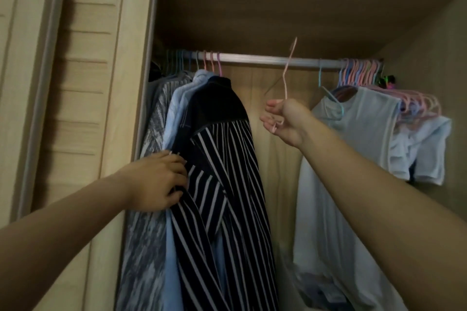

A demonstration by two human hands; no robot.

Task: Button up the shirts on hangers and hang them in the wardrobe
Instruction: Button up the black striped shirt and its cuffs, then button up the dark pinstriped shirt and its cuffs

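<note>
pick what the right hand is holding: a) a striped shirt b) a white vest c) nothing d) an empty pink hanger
d: the right hand holds a bare pink hanger below the rail, with no garment on it.

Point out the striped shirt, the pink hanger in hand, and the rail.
striped shirt (227, 184): head view, striped front panel.
pink hanger (288, 68): head view, upper wire.
rail (265, 60): head view, bare middle stretch.
</note>
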